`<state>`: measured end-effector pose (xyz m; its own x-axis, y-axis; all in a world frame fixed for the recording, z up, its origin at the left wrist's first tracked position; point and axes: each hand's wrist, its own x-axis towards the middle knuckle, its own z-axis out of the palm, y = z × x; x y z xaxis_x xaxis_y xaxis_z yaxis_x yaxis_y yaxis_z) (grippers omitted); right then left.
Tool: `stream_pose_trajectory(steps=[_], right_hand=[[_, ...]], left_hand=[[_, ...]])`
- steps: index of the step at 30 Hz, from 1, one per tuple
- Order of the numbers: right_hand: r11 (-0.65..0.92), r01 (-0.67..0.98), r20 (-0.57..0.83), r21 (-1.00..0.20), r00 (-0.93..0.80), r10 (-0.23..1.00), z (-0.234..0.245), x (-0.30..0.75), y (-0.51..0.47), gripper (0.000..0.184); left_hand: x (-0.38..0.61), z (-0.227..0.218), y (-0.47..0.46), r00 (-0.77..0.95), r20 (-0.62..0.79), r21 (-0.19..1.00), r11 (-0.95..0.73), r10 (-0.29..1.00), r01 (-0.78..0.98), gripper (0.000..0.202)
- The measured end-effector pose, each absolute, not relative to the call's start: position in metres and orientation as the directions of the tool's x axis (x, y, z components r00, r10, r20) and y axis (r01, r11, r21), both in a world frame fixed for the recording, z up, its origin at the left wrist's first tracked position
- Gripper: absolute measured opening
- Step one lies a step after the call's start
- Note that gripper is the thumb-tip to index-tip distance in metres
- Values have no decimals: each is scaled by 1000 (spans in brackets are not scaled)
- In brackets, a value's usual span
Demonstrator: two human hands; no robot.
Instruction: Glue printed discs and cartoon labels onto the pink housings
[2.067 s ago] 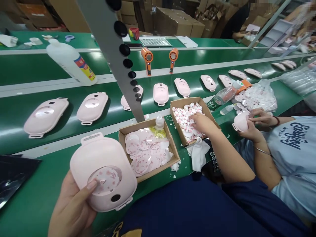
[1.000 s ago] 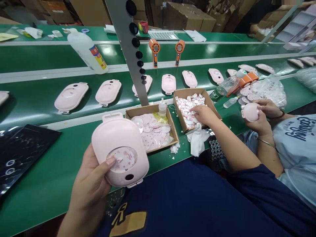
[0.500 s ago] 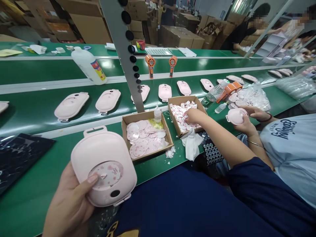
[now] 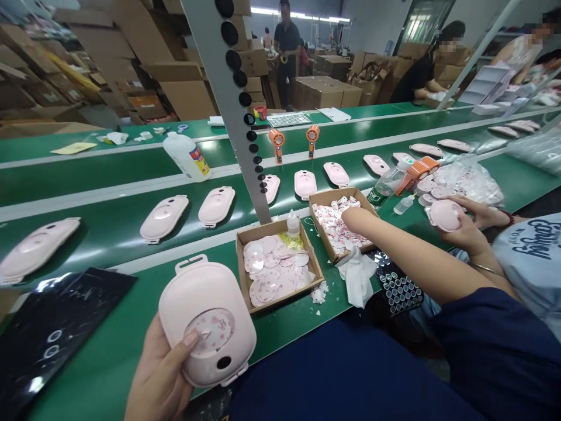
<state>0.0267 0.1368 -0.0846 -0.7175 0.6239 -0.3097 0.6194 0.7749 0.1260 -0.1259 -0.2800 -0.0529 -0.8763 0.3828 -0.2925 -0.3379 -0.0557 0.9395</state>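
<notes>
In my left hand [image 4: 160, 371] is a pale pink plastic lid [image 4: 210, 316], tilted toward me, with a loop at its top, a latch tab below and a dark oval spot. My thumb presses on the patterned round sticker in its recess, beside a small pale triangle. My right hand [image 4: 356, 220] reaches into a cardboard box [image 4: 336, 257] of small white-and-pink character pieces [image 4: 326, 225]; its fingertips are hidden among them. Between my hands sits another cardboard box [image 4: 280, 297], holding round printed stickers [image 4: 274, 275] and a small dropper bottle [image 4: 293, 224].
More pink lids [image 4: 164, 217] line the green conveyor [image 4: 105, 199]. A grey post [image 4: 239, 117] rises behind the boxes. A large white bottle [image 4: 186, 155] and two orange handheld fans [image 4: 277, 145] stand beyond. On the right, a co-worker's hands [image 4: 475, 225] hold a pink piece. A white cloth [image 4: 357, 275] hangs over the edge.
The camera view has swung up and left, so everything sits lower and farther right. My left hand still holds the lid; my right hand stays in the box of pieces.
</notes>
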Motion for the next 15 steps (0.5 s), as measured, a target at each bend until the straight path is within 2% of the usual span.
stream_pose_trajectory(steps=[5,15], right_hand=[[778,600,-372,188,-689,622,-80,49,120,31],[813,542,-249,213,-775,581,-90,64,115,33]], left_hand=[[-141,-60,-278,-854,-327,927,-38,405,-374,78],[-135,-51,-262,-873,-271,954,-6,406,-299,78]])
